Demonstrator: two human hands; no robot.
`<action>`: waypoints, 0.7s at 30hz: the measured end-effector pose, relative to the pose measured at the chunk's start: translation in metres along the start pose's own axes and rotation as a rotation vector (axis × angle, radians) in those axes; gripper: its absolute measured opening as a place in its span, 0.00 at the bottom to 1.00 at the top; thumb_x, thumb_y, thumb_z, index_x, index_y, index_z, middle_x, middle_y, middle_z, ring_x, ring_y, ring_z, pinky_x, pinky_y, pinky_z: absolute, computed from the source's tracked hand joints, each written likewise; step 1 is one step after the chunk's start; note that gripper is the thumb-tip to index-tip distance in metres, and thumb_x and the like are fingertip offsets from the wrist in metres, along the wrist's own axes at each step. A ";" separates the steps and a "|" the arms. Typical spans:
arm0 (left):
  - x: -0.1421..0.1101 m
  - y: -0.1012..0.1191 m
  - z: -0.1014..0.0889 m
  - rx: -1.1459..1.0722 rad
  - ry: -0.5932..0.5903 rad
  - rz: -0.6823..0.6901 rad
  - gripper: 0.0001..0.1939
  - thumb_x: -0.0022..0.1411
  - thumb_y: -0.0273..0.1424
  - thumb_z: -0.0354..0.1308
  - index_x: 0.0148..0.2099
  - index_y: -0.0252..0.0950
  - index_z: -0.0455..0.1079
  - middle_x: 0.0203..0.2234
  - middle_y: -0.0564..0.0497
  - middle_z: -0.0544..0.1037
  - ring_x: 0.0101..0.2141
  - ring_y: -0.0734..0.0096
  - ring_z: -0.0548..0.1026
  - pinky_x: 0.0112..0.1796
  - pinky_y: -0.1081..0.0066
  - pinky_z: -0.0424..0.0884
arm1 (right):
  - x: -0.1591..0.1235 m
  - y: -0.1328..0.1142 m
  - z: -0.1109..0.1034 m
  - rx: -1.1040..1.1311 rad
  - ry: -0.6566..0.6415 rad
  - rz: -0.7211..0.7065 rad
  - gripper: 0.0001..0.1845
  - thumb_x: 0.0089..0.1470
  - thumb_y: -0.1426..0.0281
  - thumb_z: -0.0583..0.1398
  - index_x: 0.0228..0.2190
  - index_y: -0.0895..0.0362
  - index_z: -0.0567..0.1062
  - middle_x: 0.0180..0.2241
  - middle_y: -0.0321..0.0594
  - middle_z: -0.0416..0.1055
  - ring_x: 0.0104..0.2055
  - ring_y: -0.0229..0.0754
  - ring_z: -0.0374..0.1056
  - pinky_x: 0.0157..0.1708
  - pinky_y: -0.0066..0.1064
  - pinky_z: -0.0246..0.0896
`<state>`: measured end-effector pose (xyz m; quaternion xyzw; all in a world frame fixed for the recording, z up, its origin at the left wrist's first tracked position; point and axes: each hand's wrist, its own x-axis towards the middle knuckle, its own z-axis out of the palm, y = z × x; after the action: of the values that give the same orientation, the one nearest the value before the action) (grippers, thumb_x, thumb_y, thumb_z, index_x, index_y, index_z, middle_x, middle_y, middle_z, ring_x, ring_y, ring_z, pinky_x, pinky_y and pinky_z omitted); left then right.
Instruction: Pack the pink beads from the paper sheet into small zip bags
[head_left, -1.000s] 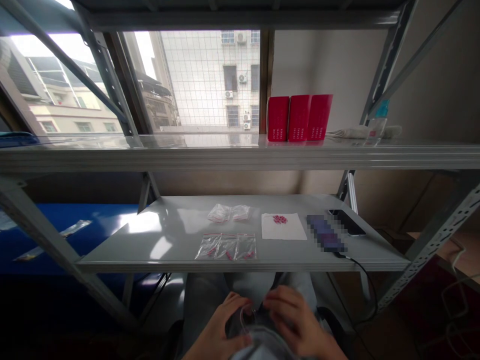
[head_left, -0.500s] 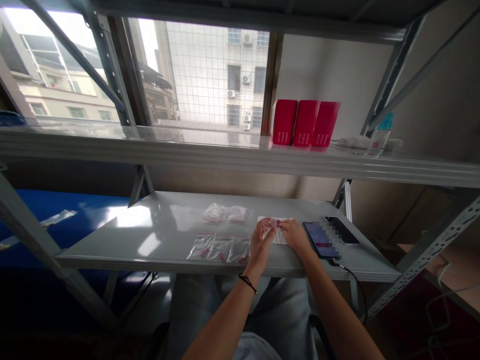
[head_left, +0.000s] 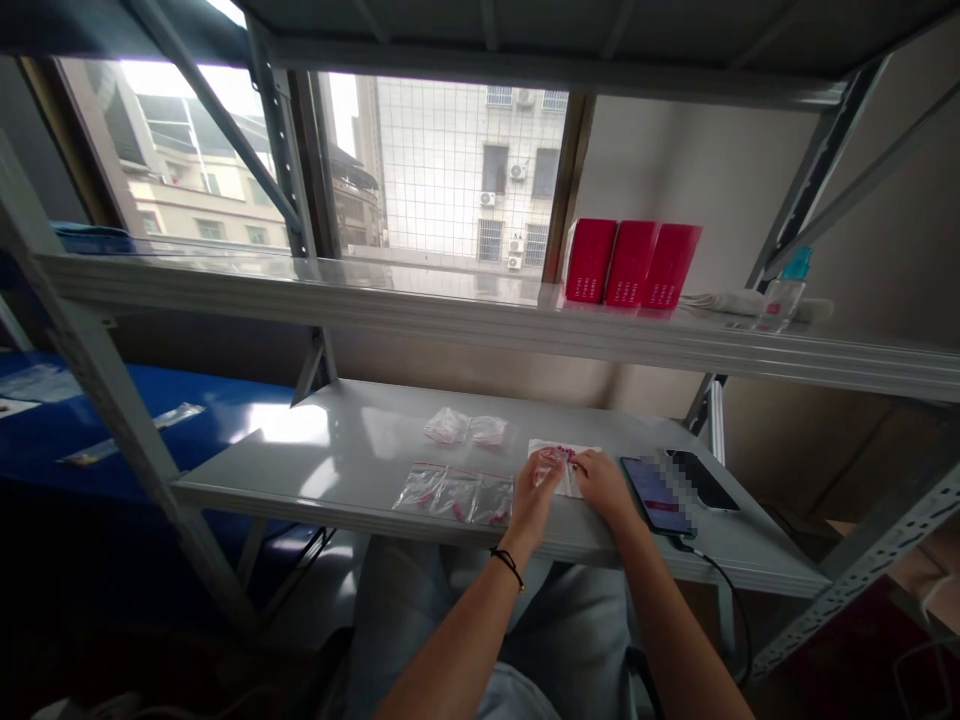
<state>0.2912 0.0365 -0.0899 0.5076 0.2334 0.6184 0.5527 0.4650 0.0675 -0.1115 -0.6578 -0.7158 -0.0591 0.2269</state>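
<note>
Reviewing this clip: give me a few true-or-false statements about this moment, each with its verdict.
1. The left hand and right hand are both at the white paper sheet. True.
2. The black wristband is on the right wrist. False: it is on the left wrist.
3. Three red boxes stand on the upper shelf. True.
4. The front row of clear zip bags lies right of the paper. False: it lies left of the paper.
</note>
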 end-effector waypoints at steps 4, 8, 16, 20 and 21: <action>0.000 0.000 0.000 -0.023 -0.001 0.006 0.16 0.62 0.44 0.65 0.45 0.38 0.75 0.41 0.49 0.81 0.45 0.60 0.77 0.50 0.65 0.72 | -0.001 0.001 0.002 0.001 -0.014 -0.003 0.16 0.64 0.75 0.55 0.46 0.58 0.82 0.46 0.45 0.78 0.50 0.45 0.69 0.53 0.29 0.58; 0.000 -0.001 0.000 -0.026 0.004 0.004 0.15 0.62 0.44 0.65 0.44 0.38 0.75 0.40 0.49 0.82 0.45 0.61 0.77 0.50 0.65 0.71 | 0.000 0.001 0.002 0.000 -0.028 -0.012 0.15 0.66 0.74 0.55 0.45 0.58 0.82 0.45 0.46 0.78 0.49 0.45 0.70 0.52 0.28 0.58; 0.001 -0.008 -0.002 0.066 0.015 0.016 0.15 0.61 0.40 0.67 0.48 0.41 0.76 0.44 0.49 0.82 0.47 0.59 0.77 0.51 0.64 0.70 | 0.004 0.003 0.000 -0.009 -0.011 0.013 0.16 0.67 0.74 0.53 0.44 0.60 0.81 0.43 0.48 0.77 0.48 0.46 0.70 0.50 0.29 0.59; 0.002 -0.009 -0.003 0.073 0.019 0.002 0.15 0.60 0.38 0.68 0.49 0.40 0.77 0.44 0.49 0.81 0.47 0.59 0.77 0.51 0.64 0.69 | 0.004 0.005 -0.003 0.001 -0.018 0.027 0.14 0.66 0.74 0.55 0.42 0.61 0.81 0.43 0.48 0.78 0.47 0.46 0.71 0.49 0.29 0.59; 0.002 -0.009 -0.003 0.065 0.019 0.000 0.15 0.60 0.38 0.67 0.49 0.40 0.77 0.44 0.49 0.81 0.47 0.59 0.77 0.51 0.64 0.69 | 0.004 0.005 -0.003 0.005 -0.019 0.026 0.14 0.66 0.74 0.55 0.41 0.61 0.81 0.43 0.48 0.78 0.47 0.46 0.71 0.50 0.29 0.59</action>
<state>0.2929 0.0413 -0.0979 0.5195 0.2588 0.6151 0.5337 0.4707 0.0705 -0.1085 -0.6670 -0.7095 -0.0481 0.2223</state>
